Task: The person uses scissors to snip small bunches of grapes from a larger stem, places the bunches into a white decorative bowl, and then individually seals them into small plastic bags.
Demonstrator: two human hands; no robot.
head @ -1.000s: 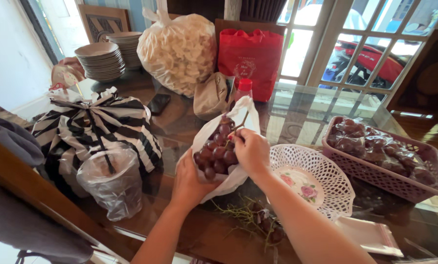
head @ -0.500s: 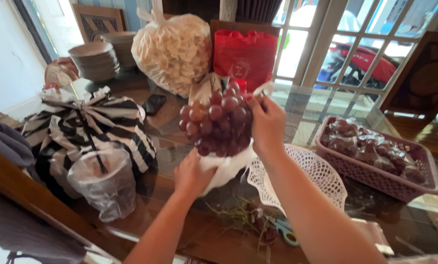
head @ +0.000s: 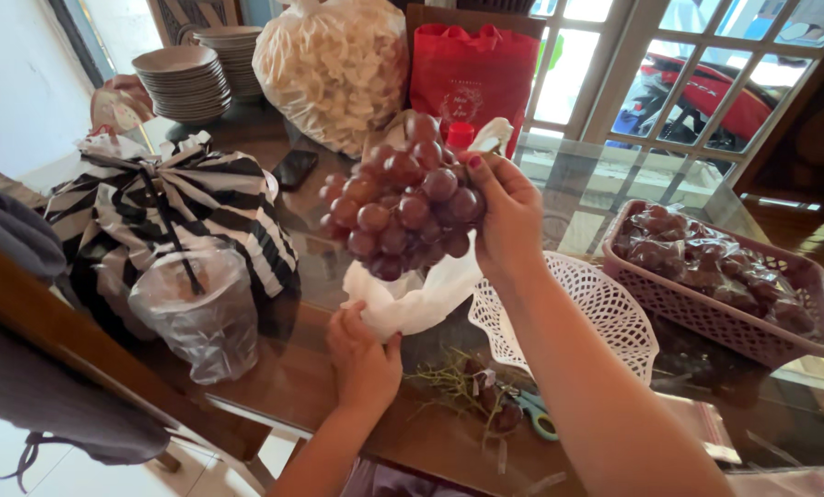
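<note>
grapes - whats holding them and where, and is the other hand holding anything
Right hand grips the red grape bunch at its upper side; left hand pinches the white plastic bag at its bottom.

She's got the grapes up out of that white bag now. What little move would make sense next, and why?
Probably swing the grapes in the right hand over to the white lacy dish and lower them in. The bunch hangs clear above the white bag, which the left hand pins to the table, and the dish sits just beside it.

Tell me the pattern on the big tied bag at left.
Black and white stripes on the tied bag, shown in the head view.
</note>
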